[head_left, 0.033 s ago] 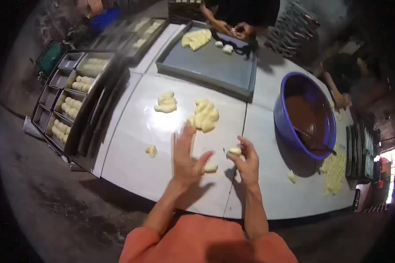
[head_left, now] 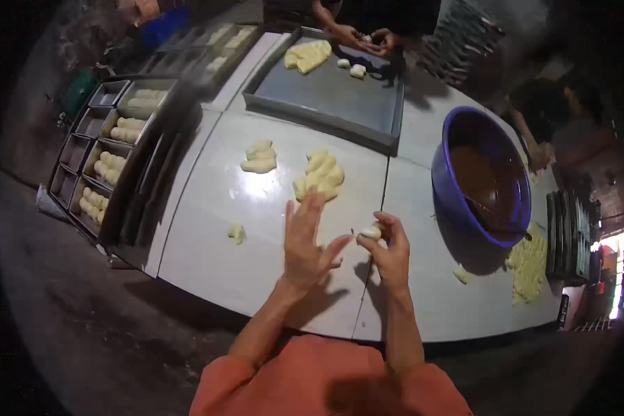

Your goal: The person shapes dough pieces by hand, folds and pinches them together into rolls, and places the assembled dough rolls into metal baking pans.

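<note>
My left hand [head_left: 306,243] is open, fingers spread, held low over the white tabletop. A small piece of dough beside its thumb [head_left: 336,262] is mostly hidden by the hand. Its fingertips reach the near edge of a lumpy pile of pale dough pieces [head_left: 324,170]. My right hand [head_left: 392,256] pinches a small rounded dough piece [head_left: 370,233] between thumb and fingers, just right of my left thumb. Another dough cluster [head_left: 258,157] lies farther left, and a small scrap of dough [head_left: 236,233] sits to the left of my left hand.
A grey metal tray [head_left: 319,111] with dough stands at the far side, where a co-worker's hands [head_left: 373,41] work. To the right are a purple basin [head_left: 442,187] of brown liquid and a flat dough sheet [head_left: 528,274]. Baking pans [head_left: 76,152], some holding dough, stand at left.
My left hand has shifted right, closer to my right hand, and now covers more of the small dough piece by its thumb. My right hand still pinches its dough. The co-worker's hands moved slightly.
</note>
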### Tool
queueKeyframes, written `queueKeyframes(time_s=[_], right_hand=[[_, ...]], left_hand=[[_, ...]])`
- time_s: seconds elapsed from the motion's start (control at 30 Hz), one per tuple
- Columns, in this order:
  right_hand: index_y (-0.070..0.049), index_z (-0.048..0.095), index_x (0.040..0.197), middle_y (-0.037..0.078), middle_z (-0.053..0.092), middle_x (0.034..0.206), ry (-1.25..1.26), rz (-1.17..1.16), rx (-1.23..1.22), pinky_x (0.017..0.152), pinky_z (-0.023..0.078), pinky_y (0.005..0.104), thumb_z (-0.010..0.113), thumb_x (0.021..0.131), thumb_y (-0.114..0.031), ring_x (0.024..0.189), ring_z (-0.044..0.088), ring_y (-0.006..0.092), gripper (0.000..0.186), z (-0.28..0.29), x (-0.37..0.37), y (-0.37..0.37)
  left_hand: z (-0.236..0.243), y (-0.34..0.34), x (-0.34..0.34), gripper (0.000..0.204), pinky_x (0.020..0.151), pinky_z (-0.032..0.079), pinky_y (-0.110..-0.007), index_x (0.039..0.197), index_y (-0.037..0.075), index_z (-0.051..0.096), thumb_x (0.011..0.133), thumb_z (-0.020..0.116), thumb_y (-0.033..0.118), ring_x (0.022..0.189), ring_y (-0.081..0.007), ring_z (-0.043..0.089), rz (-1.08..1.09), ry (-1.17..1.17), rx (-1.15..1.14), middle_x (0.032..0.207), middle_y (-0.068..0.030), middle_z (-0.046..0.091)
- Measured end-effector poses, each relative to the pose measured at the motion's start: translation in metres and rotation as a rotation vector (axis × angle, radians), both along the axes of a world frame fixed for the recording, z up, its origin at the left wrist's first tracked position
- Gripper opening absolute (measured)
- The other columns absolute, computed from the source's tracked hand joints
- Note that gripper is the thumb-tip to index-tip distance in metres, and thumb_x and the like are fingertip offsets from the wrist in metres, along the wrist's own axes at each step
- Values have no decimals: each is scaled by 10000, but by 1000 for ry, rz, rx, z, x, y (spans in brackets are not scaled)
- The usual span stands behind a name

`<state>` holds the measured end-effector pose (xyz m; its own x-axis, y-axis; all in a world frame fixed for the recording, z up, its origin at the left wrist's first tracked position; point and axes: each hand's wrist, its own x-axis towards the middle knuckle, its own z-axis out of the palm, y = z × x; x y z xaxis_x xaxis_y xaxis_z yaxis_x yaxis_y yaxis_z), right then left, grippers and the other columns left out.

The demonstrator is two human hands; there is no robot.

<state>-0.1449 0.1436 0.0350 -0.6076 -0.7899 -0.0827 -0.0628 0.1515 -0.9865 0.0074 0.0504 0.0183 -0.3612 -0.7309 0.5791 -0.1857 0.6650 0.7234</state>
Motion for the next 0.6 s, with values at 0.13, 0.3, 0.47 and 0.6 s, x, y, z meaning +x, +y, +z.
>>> queueKeyframes(time_s=[0.13,0.3,0.47,0.6], right_hand=[[-35,549,1011,37,609,936,-324,47,-337,818,525,278,716,846,-10,896,629,133,236,5,-10,7],[-34,585,1087,23,635,944,-834,-15,-477,750,543,224,687,937,-119,835,644,105,200,26,-29,20],[-49,590,1126,46,659,992,-830,-74,-482,758,563,238,676,955,-163,852,663,114,224,23,-68,36],[-49,542,1199,77,664,1025,-616,-50,-447,773,569,283,661,954,-126,862,673,142,283,23,-124,41]], left_hand=[[10,17,-74,737,1138,319,-545,1426,-20,468,862,752,359,1220,-388,592,-201,284,-65,1363,-229,578],[-21,49,-132,795,920,546,-351,1440,-27,457,858,759,423,1097,-270,687,-470,618,343,1211,-201,683],[-26,73,-148,978,967,517,-327,1554,30,276,809,848,302,1165,-237,633,-681,498,822,1287,-196,640],[-22,71,-144,1137,982,511,-367,1600,134,163,741,899,247,1158,-259,625,-752,465,1013,1466,-199,487]])
